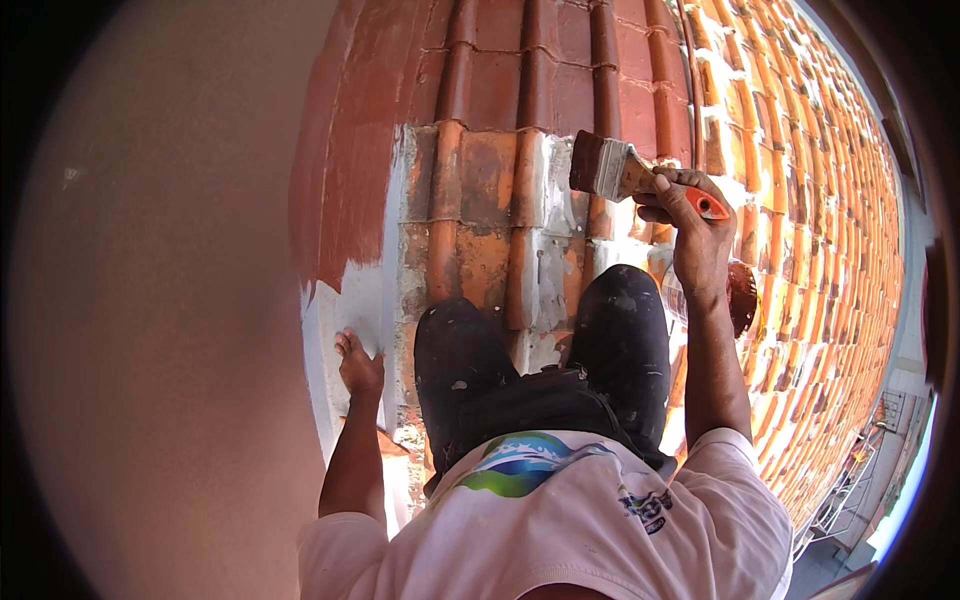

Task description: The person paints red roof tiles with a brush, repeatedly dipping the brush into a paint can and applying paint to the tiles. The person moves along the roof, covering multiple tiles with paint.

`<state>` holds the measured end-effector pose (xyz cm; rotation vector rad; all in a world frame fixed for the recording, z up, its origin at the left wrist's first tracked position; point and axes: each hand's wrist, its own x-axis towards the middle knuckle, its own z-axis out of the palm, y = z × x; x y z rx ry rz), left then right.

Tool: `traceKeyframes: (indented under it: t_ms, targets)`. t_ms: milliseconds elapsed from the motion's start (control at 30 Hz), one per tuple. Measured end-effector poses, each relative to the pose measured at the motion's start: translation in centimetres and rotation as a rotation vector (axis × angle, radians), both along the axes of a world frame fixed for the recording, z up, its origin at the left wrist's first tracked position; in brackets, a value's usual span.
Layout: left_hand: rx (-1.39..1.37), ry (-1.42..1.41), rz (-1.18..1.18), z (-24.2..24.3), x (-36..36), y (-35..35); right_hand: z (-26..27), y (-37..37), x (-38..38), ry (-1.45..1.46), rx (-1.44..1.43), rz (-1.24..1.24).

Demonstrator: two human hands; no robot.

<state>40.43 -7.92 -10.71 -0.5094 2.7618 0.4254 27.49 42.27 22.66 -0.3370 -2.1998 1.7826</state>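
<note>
My right hand (694,217) grips a wide paintbrush (619,169) by its handle, which has an orange end. The bristles are dark with red-brown paint and point left over unpainted clay roof tiles (487,180). My left hand (361,367) holds nothing and rests on the bare grey strip (349,300) at the roof's left edge, fingers apart. Above that hand the strip is coated in red-brown paint (337,195). Glossy red-brown painted tiles (495,82) lie ahead. Just right of my right wrist stands a paint container (741,296) with red-brown paint, partly hidden by the forearm.
A plain wall (165,300) rises along the left side. Orange tiles with white patches (810,225) spread over the right. My knees (619,307) are bent over the tiles in front of me. Beyond the roof, at lower right, is a metal frame (847,480).
</note>
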Motion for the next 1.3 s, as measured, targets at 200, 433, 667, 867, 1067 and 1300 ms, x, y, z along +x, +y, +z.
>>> traceKeyframes:
  t_ms: [200,433,667,867,1067,1300]
  targets:
    - [-0.141,-0.050,-0.154,1.1,-1.5,-0.9,1.2,16.6,13.7,-0.197,0.281,-0.587]
    - [-0.246,-0.009,-0.292,1.0,-2.6,-1.2,-11.2,24.5,16.9,-0.567,0.522,-0.657]
    - [-0.240,-0.077,-0.245,0.8,-2.6,-1.0,-10.8,26.5,18.8,-0.402,0.230,-0.781]
    - [-0.199,-0.100,-0.165,0.5,-1.6,0.2,-2.7,18.9,12.0,-0.045,-0.230,-0.455]
    - [-0.103,-0.135,-0.071,1.7,-1.8,1.2,-12.0,0.4,-6.7,-0.046,-0.711,0.050]
    - [-0.063,-0.172,-0.044,2.5,-1.9,1.5,-24.0,-20.3,-23.2,-0.115,-0.701,0.060]
